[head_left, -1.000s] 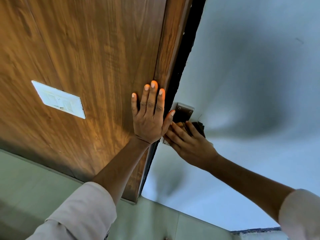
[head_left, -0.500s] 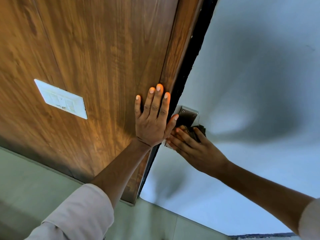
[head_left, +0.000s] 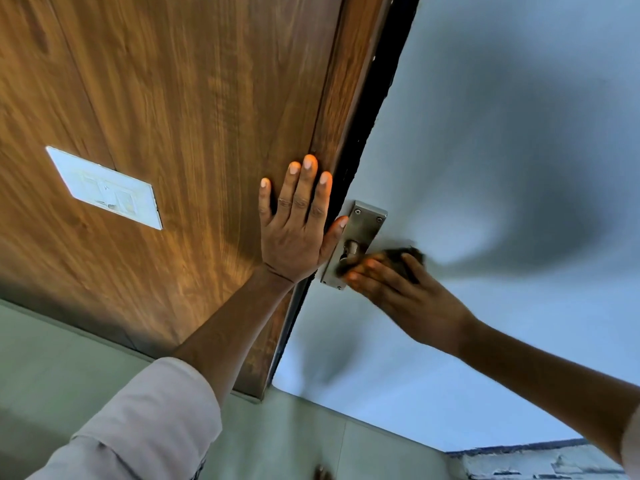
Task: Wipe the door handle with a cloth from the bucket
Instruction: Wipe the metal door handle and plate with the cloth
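Nearest the camera, two pale sleeves are entering from 7 and 4 o'clock. The left hand [head_left: 294, 233] is lying flat and open against the wooden panel [head_left: 180, 98], holding nothing, its thumb reaching toward the metal backplate [head_left: 367, 223]. At 3 o'clock from it, the right hand [head_left: 398, 289] is closing its fingers [head_left: 367, 268] over a dark cloth [head_left: 401, 254], pressing it where the door handle's lever should be; only the handle's round stem [head_left: 353, 247] is showing, the lever being hidden under cloth and hand. The bucket is not in view. To do this step well, the cloth should probably be wrapping the lever fully and travelling along its length, while the flat hand is bracing the body, with the stem and plate taken afterwards. Farther off, a white switch plate [head_left: 107, 188] is sitting at 9 o'clock on the panel, a dark gap [head_left: 381, 98] is dividing wood from the pale blue-grey door [head_left: 502, 133], and pale green wall [head_left: 52, 358] is filling the bottom edge.
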